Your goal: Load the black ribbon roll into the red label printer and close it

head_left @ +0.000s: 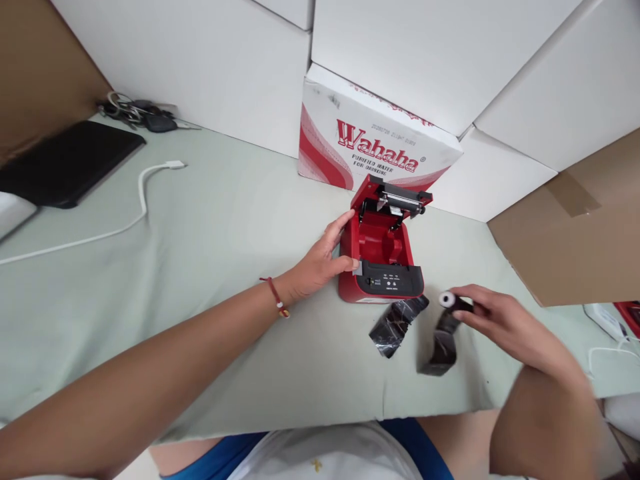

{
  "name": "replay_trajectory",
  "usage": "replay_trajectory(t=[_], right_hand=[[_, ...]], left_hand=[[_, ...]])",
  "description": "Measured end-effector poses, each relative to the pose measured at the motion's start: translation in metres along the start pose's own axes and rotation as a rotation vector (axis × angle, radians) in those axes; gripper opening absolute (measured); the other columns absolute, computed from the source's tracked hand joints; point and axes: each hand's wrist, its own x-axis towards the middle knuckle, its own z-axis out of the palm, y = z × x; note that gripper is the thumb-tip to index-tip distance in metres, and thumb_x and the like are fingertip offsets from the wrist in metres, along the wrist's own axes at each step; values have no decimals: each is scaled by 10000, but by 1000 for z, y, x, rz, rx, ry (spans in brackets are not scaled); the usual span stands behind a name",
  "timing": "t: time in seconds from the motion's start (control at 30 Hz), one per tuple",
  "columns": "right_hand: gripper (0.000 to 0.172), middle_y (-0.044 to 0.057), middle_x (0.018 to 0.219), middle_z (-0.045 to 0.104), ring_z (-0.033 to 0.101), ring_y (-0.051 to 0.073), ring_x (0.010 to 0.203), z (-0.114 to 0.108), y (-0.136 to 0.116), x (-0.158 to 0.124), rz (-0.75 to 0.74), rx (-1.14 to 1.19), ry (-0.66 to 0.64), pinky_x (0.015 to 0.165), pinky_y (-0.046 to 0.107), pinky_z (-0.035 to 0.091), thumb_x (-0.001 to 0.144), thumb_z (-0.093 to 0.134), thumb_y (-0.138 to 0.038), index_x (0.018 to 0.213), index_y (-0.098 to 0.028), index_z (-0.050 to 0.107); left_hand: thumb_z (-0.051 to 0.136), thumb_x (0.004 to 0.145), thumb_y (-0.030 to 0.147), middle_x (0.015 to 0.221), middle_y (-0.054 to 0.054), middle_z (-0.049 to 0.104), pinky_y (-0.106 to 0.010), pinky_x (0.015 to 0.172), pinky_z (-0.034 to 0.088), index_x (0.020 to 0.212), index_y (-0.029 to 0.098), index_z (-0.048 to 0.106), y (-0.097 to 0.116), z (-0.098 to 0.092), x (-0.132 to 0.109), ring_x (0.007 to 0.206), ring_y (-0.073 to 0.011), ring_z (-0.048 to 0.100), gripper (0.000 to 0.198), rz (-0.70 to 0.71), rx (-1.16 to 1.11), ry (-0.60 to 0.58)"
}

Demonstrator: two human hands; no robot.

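Observation:
A red label printer (pixel 383 247) stands on the cloth-covered table, its lid (pixel 393 197) raised and the red bay inside exposed. My left hand (pixel 323 263) grips the printer's left side, thumb at the black front panel (pixel 390 280) and fingers along the side wall. To the right of the printer, my right hand (pixel 493 317) pinches a small roll of black labels (pixel 453 301) with a white core. From that roll a loose dark strip (pixel 443 350) hangs down, blurred. Another dark, marbled strip (pixel 395 327) lies in front of the printer.
Behind the printer a Wahaha water carton (pixel 370 143) leans on white panels. A white cable (pixel 143 193), a black flat device (pixel 75 163) and keys (pixel 143 113) lie at the left. A brown cardboard box (pixel 575 227) stands at the right.

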Motion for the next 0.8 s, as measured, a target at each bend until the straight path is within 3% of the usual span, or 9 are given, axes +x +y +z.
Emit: replay_trajectory(t=[0.1,0.17,0.3,0.4,0.57,0.7,0.8], right_hand=[[334,91,1202,836,737,215,765,-43,-41,-14,-96,-19,57,580,309,577,1032,723,-531,1278,-326,820],[308,78,1216,828,750,215,835,-53,-70,-6,-181,-46,91,578,288,552,1071,676,-510,1284,-328,806],[309,77,1276,813,761,221,939,-27,-116,48,-292,-162,76,769,328,596,1093,597,-360,1334,-270,768],[381,109,1343,784,770,276,1081,4,-137,92,-159,-402,45,875,373,574,1059,564,-207,1400,-229,732],[376,181,1376,763,759,343,1118,27,-160,128,-8,-658,-84,782,379,491,1045,552,-160,1385,-173,713],[341,188,1335,788,770,330,1078,34,-165,146,-13,-632,-109,743,362,462,989,585,-95,1284,-159,743],[296,187,1305,799,772,328,1102,38,-160,157,-43,-585,-102,792,366,499,973,608,-79,1222,-139,758]], left_hand=[[834,867,448,1930,-58,172,-617,1471,149,1788,367,236,2,2,0,1799,-387,121,1101,-14,-9,8],[847,852,448,1940,-62,120,-614,1475,116,1802,358,184,2,2,0,1807,-385,75,1162,-28,-13,23],[854,839,438,1936,-87,126,-615,1473,109,1804,331,184,4,4,0,1803,-392,95,1179,-45,-2,41],[825,851,400,1903,-99,240,-625,1462,159,1784,333,257,6,4,0,1779,-389,197,1094,-31,16,37],[813,841,384,1873,-105,294,-623,1448,211,1764,328,302,6,5,0,1762,-394,240,1056,-31,31,43],[821,826,402,1868,-121,283,-621,1442,220,1761,328,294,5,6,2,1764,-391,230,1075,-43,22,41],[821,815,410,1863,-131,286,-624,1433,240,1757,313,301,6,6,3,1755,-402,245,1080,-49,15,42]])
